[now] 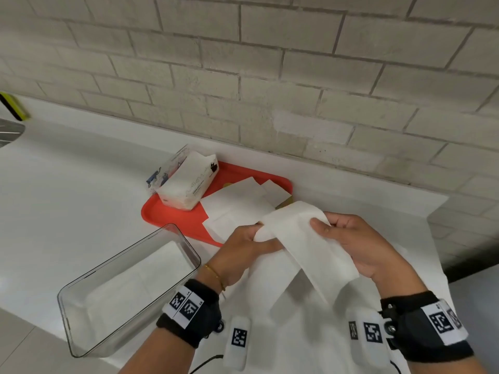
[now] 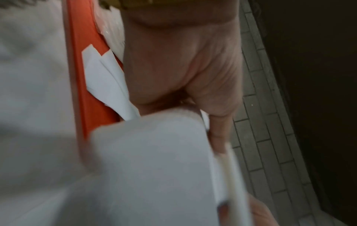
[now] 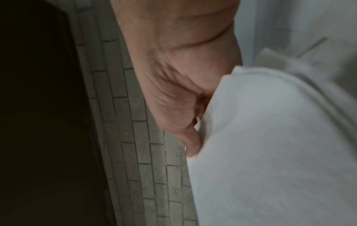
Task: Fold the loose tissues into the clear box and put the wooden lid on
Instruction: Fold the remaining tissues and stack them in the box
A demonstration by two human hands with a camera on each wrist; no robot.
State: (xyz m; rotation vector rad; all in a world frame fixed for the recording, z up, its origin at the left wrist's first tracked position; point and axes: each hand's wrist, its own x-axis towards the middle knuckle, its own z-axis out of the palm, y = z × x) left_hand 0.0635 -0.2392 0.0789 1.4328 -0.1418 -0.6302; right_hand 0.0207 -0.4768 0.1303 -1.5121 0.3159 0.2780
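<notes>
My left hand (image 1: pixel 243 245) and right hand (image 1: pixel 359 244) raised side by side, fingers curled, both pinching tissue (image 1: pixel 302 238); forearms extended forward.

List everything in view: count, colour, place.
held tissue: one, white, between both hands above the counter
loose tissues: several, white, on the tray's right part
tissue pack: one, white, on the tray's left part
tray: one, red, by the wall
clear box: one, transparent, lidless, on the counter left of the hands
counter: one, white
wall: pale brick
left hand: fingers pinch the held tissue
right hand: fingers grip the held tissue
</notes>
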